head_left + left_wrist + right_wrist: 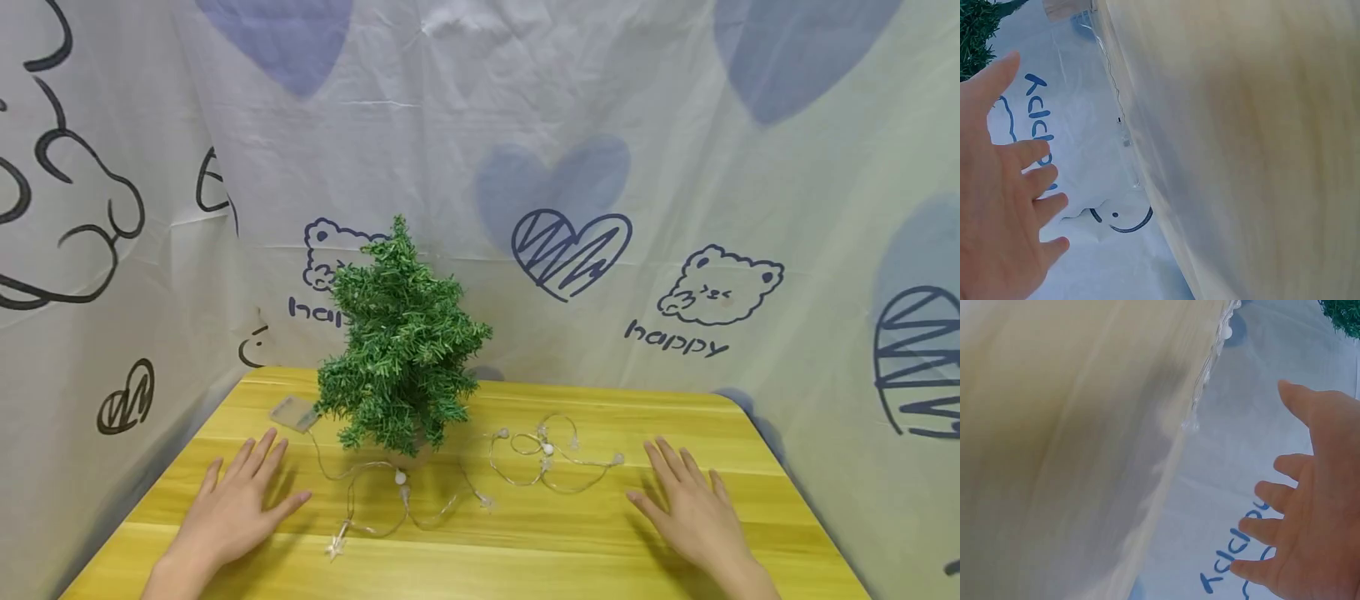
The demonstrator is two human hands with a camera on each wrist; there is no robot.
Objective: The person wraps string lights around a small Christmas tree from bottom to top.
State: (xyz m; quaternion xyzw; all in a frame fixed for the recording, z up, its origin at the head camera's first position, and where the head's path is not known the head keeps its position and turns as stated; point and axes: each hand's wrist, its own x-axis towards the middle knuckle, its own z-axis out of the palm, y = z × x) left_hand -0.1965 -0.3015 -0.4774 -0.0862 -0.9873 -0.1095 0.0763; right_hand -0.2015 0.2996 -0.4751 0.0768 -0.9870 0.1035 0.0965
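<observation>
A small green artificial Christmas tree [405, 350] stands upright toward the back left of the table. Around its foot winds a string of fairy lights [378, 533] with small white balls and clear stars, trailing off to the right. Its clear battery box [295, 413] lies left of the tree. My left hand [238, 504] is spread palm down over the table's left side, just in front of the box, holding nothing. On the right, my right hand [693, 508] is likewise spread and empty, beyond the right end of the lights. Both wrist views show the fingers apart.
The yellow wood-grain table [570, 550] has its far edge close to a hanging white cloth [450, 150] printed with hearts and bears. More of this cloth hangs along the left and right sides.
</observation>
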